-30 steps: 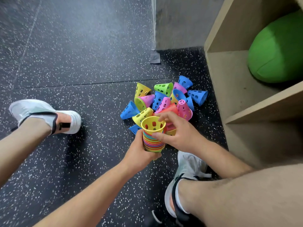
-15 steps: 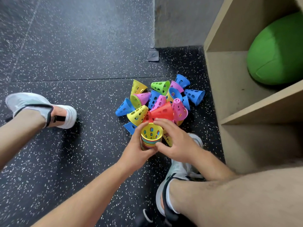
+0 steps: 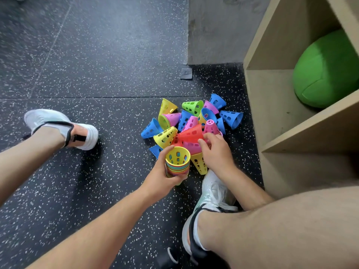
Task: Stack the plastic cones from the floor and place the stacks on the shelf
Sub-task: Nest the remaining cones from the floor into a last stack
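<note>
Stage: stacking is judged under way, with shelving not yet begun.
Done: one stack (image 3: 177, 165) of many nested cones, mouth up, with a yellow cone innermost.
Left to do: a pile (image 3: 191, 121) of well over a dozen loose cones lies on the floor (image 3: 97, 74). They must be nested, then every stack carried to the shelf (image 3: 272, 105).
Left hand (image 3: 162, 174): wrapped round the stack's side, holding it upright.
Stack position: low at the near edge of the pile, just left of the right hand. Whether its base touches the floor cannot be told.
Right hand (image 3: 216, 152): palm down over the pile's near side, fingers bent onto a pink cone (image 3: 191, 148) lying under a red cone (image 3: 191, 133). Whether they have closed on it cannot be told.
Yellow cone (image 3: 199, 164): on its side between the stack and the right hand, loose.
Pile position: against the foot of the shelf, the cones tipped every way and several already nested in twos.
Upper compartment: holds a green ball (image 3: 326, 70); no cones show.
Lower compartment (image 3: 301, 167): no cones in the part that shows; a leg hides the rest.
Next move, judged: lift the pink cone out and drop it mouth up into the stack.
Risk, judged: pulling it out may tip the red cone resting on it.
</note>
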`<state>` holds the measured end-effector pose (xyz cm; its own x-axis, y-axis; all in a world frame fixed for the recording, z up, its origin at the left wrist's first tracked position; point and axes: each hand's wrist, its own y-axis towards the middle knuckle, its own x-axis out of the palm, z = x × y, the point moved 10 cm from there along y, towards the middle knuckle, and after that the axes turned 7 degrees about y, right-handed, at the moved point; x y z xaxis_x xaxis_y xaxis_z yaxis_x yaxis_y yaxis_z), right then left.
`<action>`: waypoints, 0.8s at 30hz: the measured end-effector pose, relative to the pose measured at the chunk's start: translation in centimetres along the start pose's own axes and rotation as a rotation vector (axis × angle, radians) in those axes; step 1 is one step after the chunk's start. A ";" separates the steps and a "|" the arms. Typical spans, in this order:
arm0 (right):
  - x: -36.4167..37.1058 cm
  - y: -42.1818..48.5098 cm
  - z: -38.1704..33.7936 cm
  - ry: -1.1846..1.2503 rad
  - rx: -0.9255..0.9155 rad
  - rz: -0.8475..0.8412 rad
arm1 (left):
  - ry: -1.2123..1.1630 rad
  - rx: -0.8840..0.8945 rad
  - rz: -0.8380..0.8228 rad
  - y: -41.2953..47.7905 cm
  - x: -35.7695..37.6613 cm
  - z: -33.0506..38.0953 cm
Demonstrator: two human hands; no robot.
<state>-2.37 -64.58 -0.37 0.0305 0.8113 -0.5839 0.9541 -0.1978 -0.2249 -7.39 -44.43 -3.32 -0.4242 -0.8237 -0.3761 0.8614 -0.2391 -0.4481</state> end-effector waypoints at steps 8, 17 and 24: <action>-3.0 -0.2 -5.2 0.124 -0.333 0.025 | -0.045 -0.035 0.048 0.6 -0.3 -0.6; 0.9 -2.7 -6.5 0.010 -0.533 -0.282 | -0.068 -0.020 0.002 1.5 0.0 -0.8; 1.8 -3.4 -4.2 0.099 -0.308 -0.270 | -0.027 0.017 0.005 1.4 -0.2 -0.6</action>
<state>-4.33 -60.12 2.62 -0.2183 0.8633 -0.4551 0.9759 0.1905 -0.1068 -6.24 -44.31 -4.35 -0.4121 -0.8385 -0.3564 0.8685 -0.2434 -0.4318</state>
